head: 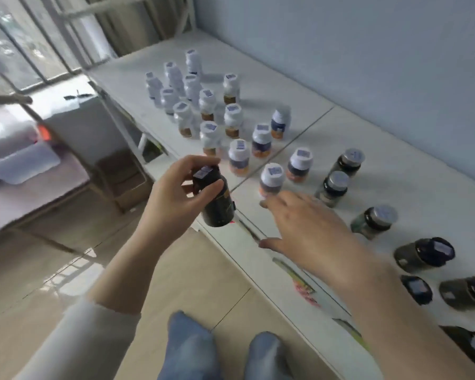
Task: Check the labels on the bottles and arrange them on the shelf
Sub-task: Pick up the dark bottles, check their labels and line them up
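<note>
**One bottle in the air, a reach through a crowded front row**

We saw the left hand (176, 193) curled round a dark brown plastic bottle with a black cap and a small barcode sticker (217, 204). It held the bottle tilted in the air at the front edge of the white shelf (395, 193).

The right hand (310, 231) held nothing. Its fingers were spread and nearly straight, and it was stretched low over the shelf. The fingertips were just beside a white-capped bottle with a navy and orange label (270, 179).

We judged that bottle the likeliest casualty. It stood near the front edge, so a brush from the reaching fingers could knock it into its neighbours or off the shelf.

The left hand's fingers sat high on the dark bottle, near its cap, so a slackened hold could drop it.

Dark jars with grey lids (336, 187) stood close to the right forearm, where a sideways sweep could topple them. The frame was blurred, so we could read no label.
</note>
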`<state>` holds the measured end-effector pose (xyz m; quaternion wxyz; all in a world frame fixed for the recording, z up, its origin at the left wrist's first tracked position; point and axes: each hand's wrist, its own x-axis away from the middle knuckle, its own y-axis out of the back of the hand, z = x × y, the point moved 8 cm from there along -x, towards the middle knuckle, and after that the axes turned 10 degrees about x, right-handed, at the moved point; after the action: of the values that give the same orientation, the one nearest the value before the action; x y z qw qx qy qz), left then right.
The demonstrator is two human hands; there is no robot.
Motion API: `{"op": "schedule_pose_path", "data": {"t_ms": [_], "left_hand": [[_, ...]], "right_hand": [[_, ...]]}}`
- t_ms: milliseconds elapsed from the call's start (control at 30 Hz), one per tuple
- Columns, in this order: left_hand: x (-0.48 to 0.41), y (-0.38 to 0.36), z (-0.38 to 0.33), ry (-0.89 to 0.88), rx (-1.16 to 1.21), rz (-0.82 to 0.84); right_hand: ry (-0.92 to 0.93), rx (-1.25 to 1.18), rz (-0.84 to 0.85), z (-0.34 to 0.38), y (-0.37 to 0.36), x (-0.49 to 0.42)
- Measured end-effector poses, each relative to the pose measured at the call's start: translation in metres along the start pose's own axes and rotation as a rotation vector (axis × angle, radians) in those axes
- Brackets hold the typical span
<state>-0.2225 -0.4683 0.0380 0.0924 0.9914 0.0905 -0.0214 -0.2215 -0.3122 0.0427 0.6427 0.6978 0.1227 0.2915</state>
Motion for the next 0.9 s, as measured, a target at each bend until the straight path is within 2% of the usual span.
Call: {"op": "schedule_pose_path", "data": {"t_ms": [233,433,667,900], "left_hand": [[0.030,0.209,0.057,-0.037,-0.199,-0.325],[0.049,0.361,0.120,0.056,-0.246,-0.484],[0.019,0.478,0.176,0.134,-0.279,-0.605],[-0.068,0.587,0.240,0.286,-0.339,-0.653]], "right_hand": [[0.256,0.094,0.063,0.191,0.006,-0.119],[0.406,0.182,0.109,0.342,0.001,-0.202],[0.518,0.286,0.163,0.443,0.004,-0.308],[0.589,0.290,0.219,0.503,0.007,-0.449]]}}
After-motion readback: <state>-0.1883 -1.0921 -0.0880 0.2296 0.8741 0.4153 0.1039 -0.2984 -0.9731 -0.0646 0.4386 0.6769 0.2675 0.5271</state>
